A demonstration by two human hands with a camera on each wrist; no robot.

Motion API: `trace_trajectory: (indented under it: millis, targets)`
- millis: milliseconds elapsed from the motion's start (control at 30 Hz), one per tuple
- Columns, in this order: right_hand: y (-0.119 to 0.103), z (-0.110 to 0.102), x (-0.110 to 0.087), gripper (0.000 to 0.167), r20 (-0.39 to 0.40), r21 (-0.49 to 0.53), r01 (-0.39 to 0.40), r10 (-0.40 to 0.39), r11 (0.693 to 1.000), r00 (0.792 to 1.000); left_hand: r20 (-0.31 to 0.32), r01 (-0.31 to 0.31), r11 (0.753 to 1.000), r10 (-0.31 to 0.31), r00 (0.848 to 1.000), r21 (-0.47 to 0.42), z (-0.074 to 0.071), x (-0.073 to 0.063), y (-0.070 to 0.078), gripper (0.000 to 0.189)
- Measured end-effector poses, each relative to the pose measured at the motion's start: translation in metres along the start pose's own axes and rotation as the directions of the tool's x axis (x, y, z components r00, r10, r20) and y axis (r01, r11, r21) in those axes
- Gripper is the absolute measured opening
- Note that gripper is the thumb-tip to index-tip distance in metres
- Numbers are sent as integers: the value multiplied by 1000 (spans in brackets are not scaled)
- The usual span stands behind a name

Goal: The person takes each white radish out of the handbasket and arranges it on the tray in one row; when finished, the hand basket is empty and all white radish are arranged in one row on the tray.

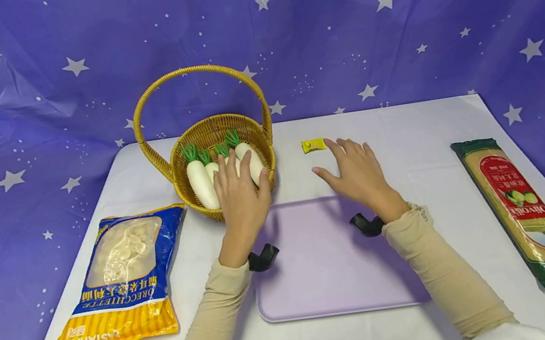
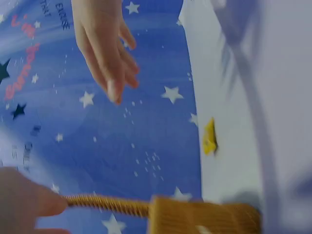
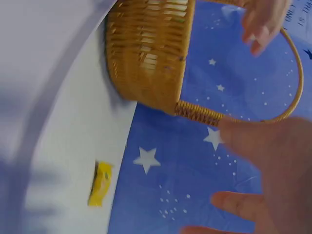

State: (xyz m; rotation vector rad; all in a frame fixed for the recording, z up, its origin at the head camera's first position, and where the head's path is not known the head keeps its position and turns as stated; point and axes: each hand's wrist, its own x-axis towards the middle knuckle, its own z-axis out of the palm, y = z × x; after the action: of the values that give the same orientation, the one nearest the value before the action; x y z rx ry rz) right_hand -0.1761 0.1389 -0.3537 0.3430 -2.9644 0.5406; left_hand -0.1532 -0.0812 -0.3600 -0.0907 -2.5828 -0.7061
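My left hand (image 1: 242,194) hovers over the front of a wicker basket (image 1: 181,177), fingers extended and overlapping the white radishes in the head view. Several radishes (image 1: 202,184) with green leafy tops lie inside it, partly hidden by that hand. Spread loosely, my right hand (image 1: 359,172) is above the table near a small yellow wrapped candy (image 1: 313,145), fingertips close to its right end. Neither hand holds anything. In the right wrist view the candy (image 3: 100,184) lies on the white tabletop, apart from the basket (image 3: 146,58).
A lilac tray (image 1: 340,276) lies below the forearms at the table's front. On the left is a blue and yellow orecchiette bag (image 1: 125,272); a green-ended pasta packet (image 1: 526,210) lies at the right edge. The basket's tall handle (image 1: 195,69) arches upward. Behind hangs a starry purple cloth (image 1: 315,30).
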Motion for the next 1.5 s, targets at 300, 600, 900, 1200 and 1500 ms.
trace_trajectory:
  millis: [300,600,900,1200,1500]
  targets:
    - [-7,14,3,36,108,599,-95,37,795,993,-466,113,921,-290,836,-372,8,-26,-75,31]
    - [-20,34,10,37,308,872,-250,-74,420,948,-228,238,802,-417,880,-548,19,-36,-104,53]
    - [-46,54,31,45,308,944,-330,-296,-25,904,-118,246,742,-401,909,-623,13,-36,-98,51]
    - [-91,55,79,50,268,954,-289,-206,-81,941,-146,219,739,-395,907,-637,-3,-39,-80,49]
    - [-105,59,109,49,309,925,-326,116,193,944,-141,214,749,-378,915,-627,0,-40,-80,48]
